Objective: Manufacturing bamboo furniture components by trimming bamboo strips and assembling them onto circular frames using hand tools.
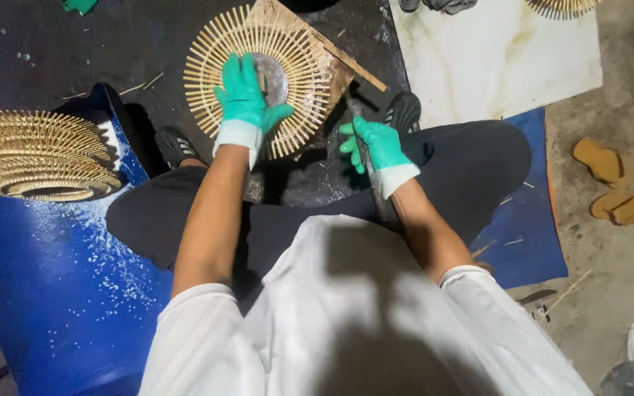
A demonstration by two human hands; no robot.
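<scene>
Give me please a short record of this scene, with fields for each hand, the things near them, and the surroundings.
Left hand: left hand, green glove, pressed flat on the disc
Right hand: right hand, green glove, gripping a dark tool beside the disc
Disc: round, radial bamboo sticks, lying over a wooden board
Stack: similar discs piled on the left
Floor: blue mat, white sheet, sandals

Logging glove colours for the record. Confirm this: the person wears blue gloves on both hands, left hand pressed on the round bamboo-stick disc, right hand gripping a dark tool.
Wrong on colour. In the head view both gloves are green: the left hand presses on the round bamboo-stick disc, and the right hand grips a dark tool.
</scene>
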